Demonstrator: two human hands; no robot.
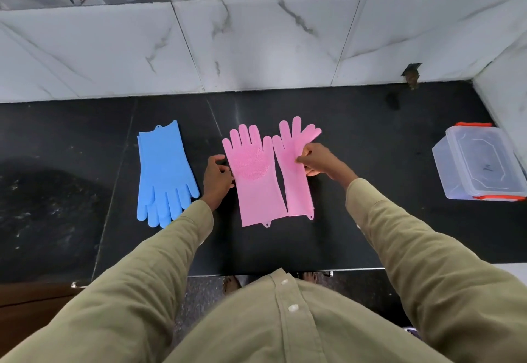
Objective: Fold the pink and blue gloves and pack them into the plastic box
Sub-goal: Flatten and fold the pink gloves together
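Two pink gloves lie flat side by side on the black counter, fingers pointing away from me. The left pink glove (255,177) shows its bristled palm. My right hand (316,160) pinches the right pink glove (296,174) near its palm. My left hand (217,180) rests at the left edge of the left pink glove, fingers curled and touching it. The blue gloves (164,173) lie stacked to the left, fingers pointing toward me. The clear plastic box (482,163) with orange clips sits at the far right, lid on.
The black counter (370,220) ends at a marble-tiled wall (256,49) behind and a side wall on the right. A dark mark and a small hole (410,74) sit at the wall's base. The counter's front edge is near my body.
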